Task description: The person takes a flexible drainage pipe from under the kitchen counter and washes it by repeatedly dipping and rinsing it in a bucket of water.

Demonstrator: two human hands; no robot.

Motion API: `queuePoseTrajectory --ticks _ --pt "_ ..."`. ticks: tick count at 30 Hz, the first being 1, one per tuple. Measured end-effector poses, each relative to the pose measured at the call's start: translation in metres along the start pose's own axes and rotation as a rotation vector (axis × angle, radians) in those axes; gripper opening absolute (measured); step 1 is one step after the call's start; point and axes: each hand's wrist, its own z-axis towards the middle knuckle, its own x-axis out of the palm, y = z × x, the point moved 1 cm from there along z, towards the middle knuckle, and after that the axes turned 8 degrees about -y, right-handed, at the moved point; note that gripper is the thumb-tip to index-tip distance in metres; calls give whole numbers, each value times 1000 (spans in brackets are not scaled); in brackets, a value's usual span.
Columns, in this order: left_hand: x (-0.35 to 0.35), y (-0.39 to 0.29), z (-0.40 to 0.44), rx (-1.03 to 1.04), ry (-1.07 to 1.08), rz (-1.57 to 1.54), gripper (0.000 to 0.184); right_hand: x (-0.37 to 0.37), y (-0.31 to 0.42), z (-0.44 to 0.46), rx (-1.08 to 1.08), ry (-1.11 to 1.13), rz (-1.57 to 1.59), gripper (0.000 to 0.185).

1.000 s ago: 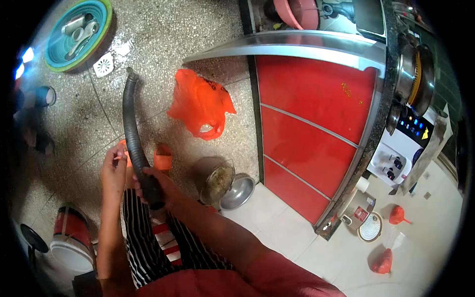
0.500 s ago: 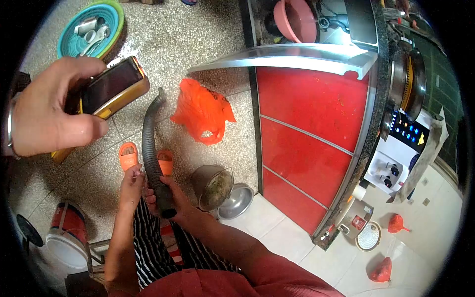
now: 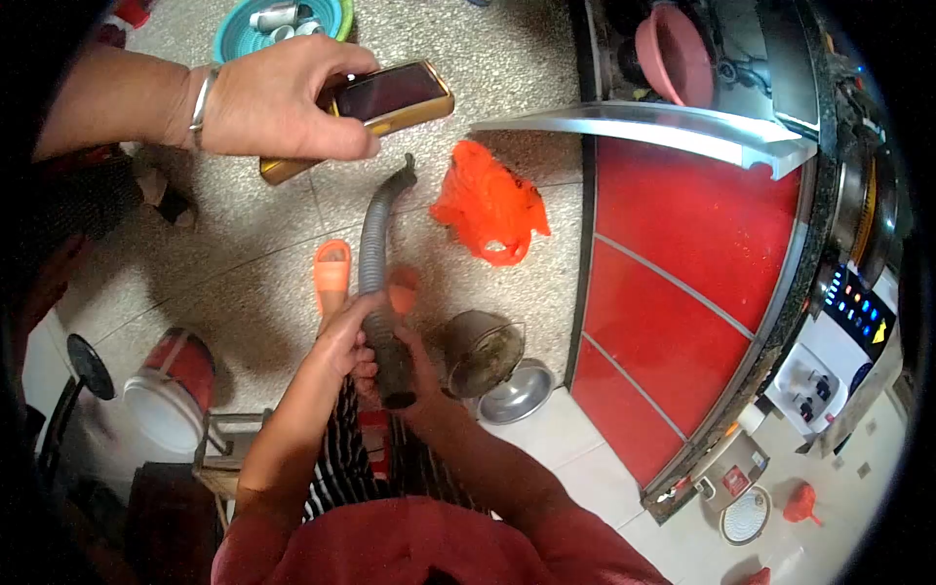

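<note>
Two bare hands were at the hose [image 3: 374,239], which I saw running from the far floor to its open, near end. The right hand [image 3: 417,369] gripped the hose close to that end, its fingers wrapped against the right side; blur and shadow kept me from telling how tightly they pressed together. The left hand [image 3: 343,336] had its thumb against the left side and its fingers bent inward; I could not tell whether they pinched anything.

Another person's hand [image 3: 283,97], with a bangle [image 3: 202,99] at the wrist, reached in from the far left above the floor, thumb and fingers clamping a device [image 3: 390,95] with a dark face and gold edges.

An orange bag [image 3: 492,210] lay on the floor [image 3: 253,292] to the right of the hose. Nearer, also to the right, a bucket [image 3: 483,351] stood tilted beside a steel bowl [image 3: 519,395]. Orange slippers [image 3: 331,261] showed on either side of the hose. Farther right were red cabinet doors [image 3: 673,283].
</note>
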Motion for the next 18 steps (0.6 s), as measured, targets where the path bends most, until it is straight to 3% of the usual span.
queuePoseTrajectory --ticks 2,4,7,8,11,15,18 --pt "-6 10 10 -41 11 -65 26 1 -2 -2 45 47 19 43" --pt "-7 19 15 -90 131 -168 32 -6 -9 -7 -77 -122 -169 43" --pt "-24 28 23 -272 323 -295 32 -13 -20 -12 -71 -75 -270 45" --pt "-35 30 17 -317 584 -326 24 -11 -22 -12 -38 -1 -286 46" --pt "-15 23 -15 38 101 -332 29 1 -33 -23 3 -132 -285 51" --pt "-26 16 -34 -78 274 -332 37 -2 -25 -48 171 -10 -447 50" --pt "-17 16 -60 -19 151 -273 40 5 -20 -65 129 -10 -562 45"
